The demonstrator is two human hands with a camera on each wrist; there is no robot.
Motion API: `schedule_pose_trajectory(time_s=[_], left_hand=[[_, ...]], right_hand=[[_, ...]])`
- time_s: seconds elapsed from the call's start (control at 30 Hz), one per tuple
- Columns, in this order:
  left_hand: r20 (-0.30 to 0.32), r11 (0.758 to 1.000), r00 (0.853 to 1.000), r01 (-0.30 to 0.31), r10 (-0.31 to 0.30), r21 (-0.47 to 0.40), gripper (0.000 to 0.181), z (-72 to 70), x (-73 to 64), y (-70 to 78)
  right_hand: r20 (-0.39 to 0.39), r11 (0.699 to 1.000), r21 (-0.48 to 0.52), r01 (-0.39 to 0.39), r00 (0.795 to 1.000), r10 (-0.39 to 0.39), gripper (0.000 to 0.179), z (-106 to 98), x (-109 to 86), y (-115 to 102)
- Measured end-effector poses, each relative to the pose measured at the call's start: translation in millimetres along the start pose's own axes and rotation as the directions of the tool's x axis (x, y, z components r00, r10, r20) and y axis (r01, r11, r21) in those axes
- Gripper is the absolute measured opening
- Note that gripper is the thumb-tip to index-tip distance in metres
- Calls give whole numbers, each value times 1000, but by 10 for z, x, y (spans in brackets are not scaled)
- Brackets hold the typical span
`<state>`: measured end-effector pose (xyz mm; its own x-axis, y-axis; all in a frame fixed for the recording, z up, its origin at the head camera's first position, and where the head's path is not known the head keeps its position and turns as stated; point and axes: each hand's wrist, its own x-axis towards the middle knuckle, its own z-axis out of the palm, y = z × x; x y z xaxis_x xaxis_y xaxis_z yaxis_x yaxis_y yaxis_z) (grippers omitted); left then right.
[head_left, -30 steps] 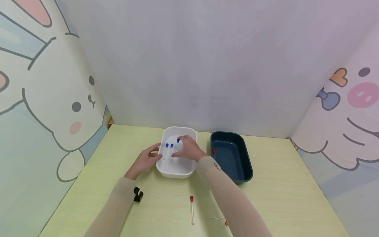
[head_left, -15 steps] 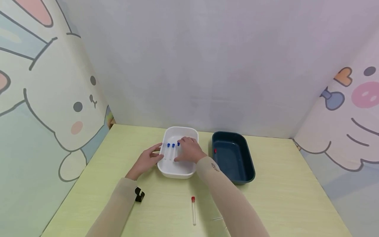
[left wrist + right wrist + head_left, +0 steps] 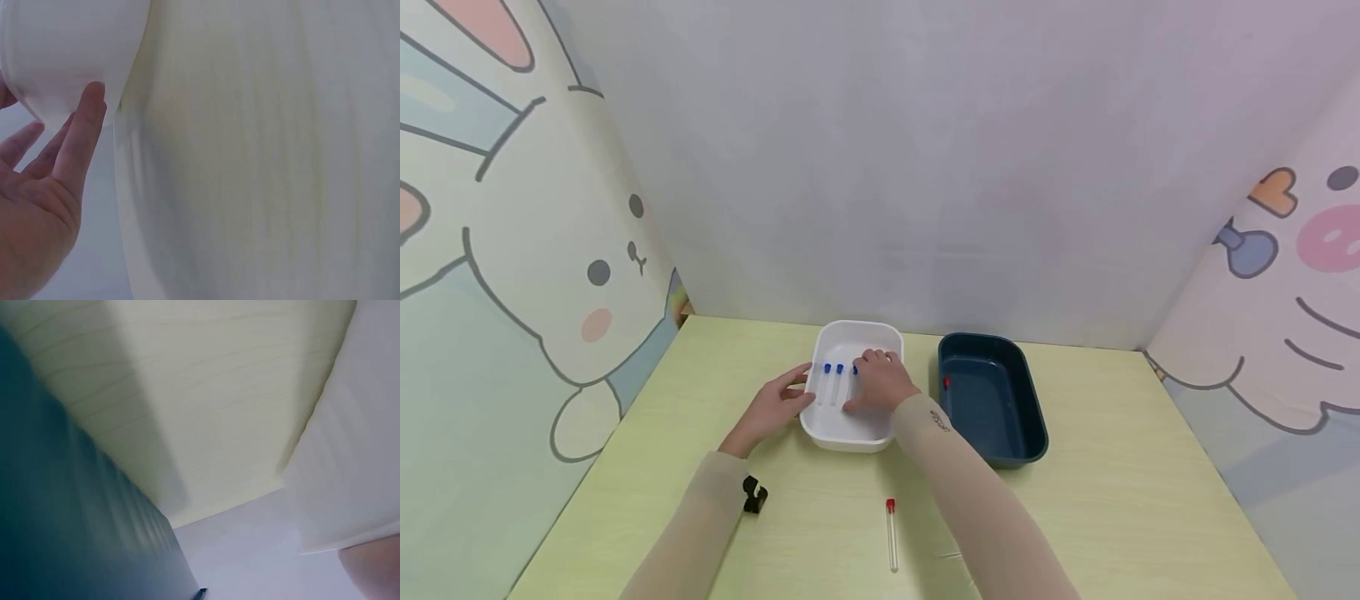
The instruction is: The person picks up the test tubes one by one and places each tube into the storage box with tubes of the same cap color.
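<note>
Pale tabletop (image 3: 1120, 467): left hand (image 3: 777, 400) spread against white tray (image 3: 848, 445), right hand (image 3: 882, 383) by half-hidden blue cap (image 3: 854, 370), grip unclear.

Right fingers (image 3: 867, 360) inside first tray (image 3: 847, 445), at one tube (image 3: 854, 371); two tubes (image 3: 838, 380) to their left. Left fingers (image 3: 84, 134) on its left wall. Right of right fingers: second tray (image 3: 992, 404), capped tube (image 3: 947, 382) inside. Nearer than fingers, on table (image 3: 1120, 467): loose tube (image 3: 892, 537), small object (image 3: 755, 495).

Pale table (image 3: 1150, 467): white tray (image 3: 850, 445), dark-blue tray (image 3: 992, 417), red-capped tube (image 3: 892, 537), black object (image 3: 752, 503).
</note>
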<state>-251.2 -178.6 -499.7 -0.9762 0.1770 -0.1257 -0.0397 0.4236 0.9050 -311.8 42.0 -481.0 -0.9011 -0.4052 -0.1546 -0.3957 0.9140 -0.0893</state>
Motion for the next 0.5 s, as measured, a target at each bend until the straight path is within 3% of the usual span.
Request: schedule_pose_trajectory(time_s=[0.5], left_hand=[[11,1000,1000,3,-3,-2,63,0,-2,-2]], right_hand=[[56,999,0,-48,997,48,85,-89,-82,-90]])
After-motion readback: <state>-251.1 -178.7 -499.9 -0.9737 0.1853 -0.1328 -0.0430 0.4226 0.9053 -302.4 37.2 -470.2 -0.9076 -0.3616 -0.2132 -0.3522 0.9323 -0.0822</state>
